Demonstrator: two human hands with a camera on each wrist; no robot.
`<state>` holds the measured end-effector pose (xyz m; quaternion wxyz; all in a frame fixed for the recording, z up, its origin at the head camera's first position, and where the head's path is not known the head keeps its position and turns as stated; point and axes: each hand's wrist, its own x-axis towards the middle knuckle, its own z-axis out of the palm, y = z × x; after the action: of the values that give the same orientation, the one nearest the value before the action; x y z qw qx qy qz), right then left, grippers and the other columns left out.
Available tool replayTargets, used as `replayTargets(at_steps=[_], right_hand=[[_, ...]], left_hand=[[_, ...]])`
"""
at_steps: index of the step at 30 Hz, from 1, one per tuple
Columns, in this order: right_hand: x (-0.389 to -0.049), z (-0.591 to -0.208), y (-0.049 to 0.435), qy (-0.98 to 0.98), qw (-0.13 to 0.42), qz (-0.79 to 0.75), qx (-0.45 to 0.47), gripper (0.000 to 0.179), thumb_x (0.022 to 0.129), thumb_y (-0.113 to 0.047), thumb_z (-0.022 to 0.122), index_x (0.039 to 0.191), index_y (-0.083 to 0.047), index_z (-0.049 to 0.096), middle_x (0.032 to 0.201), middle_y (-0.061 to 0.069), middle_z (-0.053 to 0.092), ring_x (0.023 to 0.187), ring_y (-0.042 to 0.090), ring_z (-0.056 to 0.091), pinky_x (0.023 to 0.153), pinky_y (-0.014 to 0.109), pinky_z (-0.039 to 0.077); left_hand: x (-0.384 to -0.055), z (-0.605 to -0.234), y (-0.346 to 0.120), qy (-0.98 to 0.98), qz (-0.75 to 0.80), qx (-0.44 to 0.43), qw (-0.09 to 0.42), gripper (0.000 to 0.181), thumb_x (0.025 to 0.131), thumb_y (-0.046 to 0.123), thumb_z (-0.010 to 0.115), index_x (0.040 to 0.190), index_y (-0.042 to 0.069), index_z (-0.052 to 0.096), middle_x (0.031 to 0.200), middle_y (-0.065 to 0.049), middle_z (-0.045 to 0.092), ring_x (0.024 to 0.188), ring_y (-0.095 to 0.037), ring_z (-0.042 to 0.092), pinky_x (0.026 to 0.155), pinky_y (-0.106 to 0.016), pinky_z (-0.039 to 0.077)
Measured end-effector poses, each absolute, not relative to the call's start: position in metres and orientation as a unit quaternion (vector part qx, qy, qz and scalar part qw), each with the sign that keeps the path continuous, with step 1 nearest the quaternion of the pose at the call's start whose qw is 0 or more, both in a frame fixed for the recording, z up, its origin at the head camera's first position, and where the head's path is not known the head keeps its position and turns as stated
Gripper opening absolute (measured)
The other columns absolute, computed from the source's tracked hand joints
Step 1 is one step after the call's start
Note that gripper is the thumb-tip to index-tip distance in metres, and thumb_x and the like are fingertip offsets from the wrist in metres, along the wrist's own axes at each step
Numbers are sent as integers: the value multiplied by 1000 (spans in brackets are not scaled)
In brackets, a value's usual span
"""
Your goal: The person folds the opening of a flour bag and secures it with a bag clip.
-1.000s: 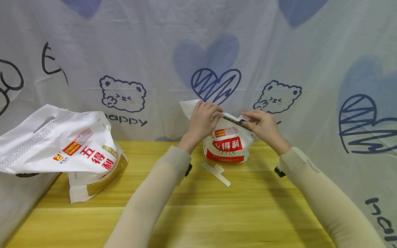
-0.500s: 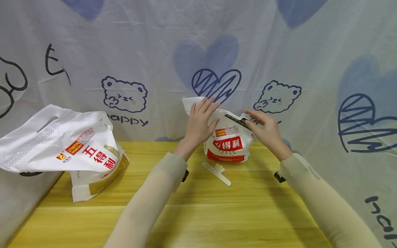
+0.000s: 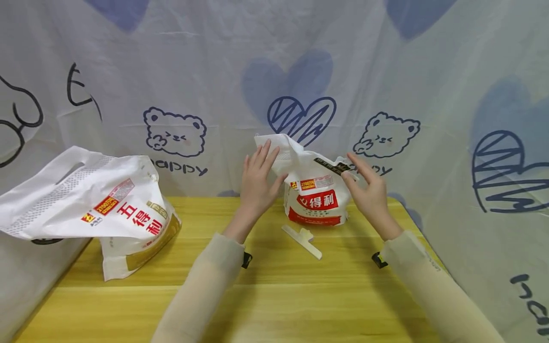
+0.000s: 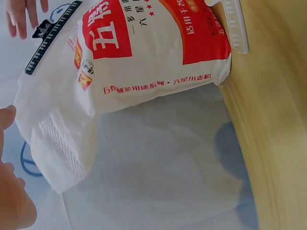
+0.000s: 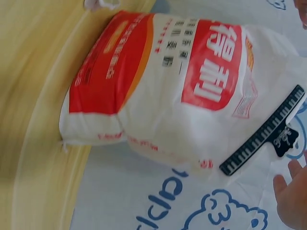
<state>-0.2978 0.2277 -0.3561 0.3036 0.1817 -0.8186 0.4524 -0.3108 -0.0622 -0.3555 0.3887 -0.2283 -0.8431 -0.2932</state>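
A white and red flour bag [image 3: 315, 200] stands at the back of the table, its top folded over and leaning left. A black bag clip [image 3: 327, 165] with a toothed bar grips the right part of that top; the right wrist view shows the clip [image 5: 264, 129] along the fold. My left hand [image 3: 259, 183] is beside the loose top-left flap [image 4: 64, 148], fingers spread and straight. On the other side, my right hand [image 3: 369, 195] has its thumb and fingers apart near the clip's right end. Neither hand holds anything. A white bag clip [image 3: 302, 241] lies before the bag.
A second, larger white flour bag [image 3: 128, 209] with a handle slot stands at the left, its top drooping left. Behind the wooden table [image 3: 274, 305] hangs a pale curtain [image 3: 227, 71] with bears and hearts, which also closes off both sides.
My left hand has let go of the bag's top, spread its fingers and moved left and down. My right hand has loosened from the clip's end and drawn slightly right.
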Motion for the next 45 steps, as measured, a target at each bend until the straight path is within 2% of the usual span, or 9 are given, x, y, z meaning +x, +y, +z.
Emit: replayTargets(at_steps=[9,17,25,29,33,36,38,43,45], right_hand=[[-284,-363,211,-794,315,494,164,53,102,-17,68,153,-26,53,159,-4,49,150,18,40,123,40,31],[-253,-353,179,-759,334,528,183,49,98,4,66,146,3,55,154,18,52,148,32,43,122,27,31],[-238,-355,152,-742,344,535,211,50,94,9,68,142,10,56,150,25,54,144,41,45,117,19,32],[-236,-362,141,-744,332,538,217,52,93,8,69,143,8,55,151,24,53,145,41,44,119,25,34],[-237,-368,130,-745,320,541,225,53,92,8,71,144,7,56,150,22,55,144,40,46,119,37,39],[-238,-372,119,-737,305,551,243,54,92,8,71,144,7,56,149,21,56,142,36,50,116,34,42],[-240,-373,111,-725,296,564,261,53,92,9,71,143,9,55,148,23,57,140,37,51,116,34,42],[-261,-394,92,-702,275,588,291,54,93,4,72,145,1,57,148,16,59,135,32,57,113,44,44],[-269,-404,85,-703,266,590,295,55,94,2,72,147,-3,56,149,12,59,134,28,57,113,42,46]], left_hand=[[-296,-370,-83,-809,-352,-198,428,67,93,25,78,152,5,51,165,-17,37,152,-41,33,125,-62,15],[-279,-385,-97,-792,-391,-157,441,67,93,24,78,152,5,51,164,-18,37,154,-38,30,125,-63,12],[-269,-400,-110,-782,-404,-97,464,69,92,27,80,151,5,51,164,-15,38,153,-36,32,125,-62,14],[-265,-407,-116,-772,-416,-70,476,68,94,29,77,152,5,51,163,-17,39,152,-38,34,126,-61,13],[-258,-413,-120,-760,-443,-36,474,69,97,34,72,155,8,47,168,-12,32,154,-36,30,125,-60,17],[-252,-416,-123,-747,-463,1,476,71,98,37,70,158,10,44,171,-8,25,156,-33,25,125,-59,19],[-250,-417,-126,-736,-463,22,493,73,97,39,70,158,10,43,171,-10,23,157,-33,23,125,-59,19],[-248,-418,-138,-699,-445,65,557,78,95,39,74,159,7,40,170,-17,23,158,-32,19,127,-53,15],[-246,-419,-143,-683,-439,82,578,80,94,36,75,159,5,39,170,-19,23,158,-35,18,128,-52,13]])
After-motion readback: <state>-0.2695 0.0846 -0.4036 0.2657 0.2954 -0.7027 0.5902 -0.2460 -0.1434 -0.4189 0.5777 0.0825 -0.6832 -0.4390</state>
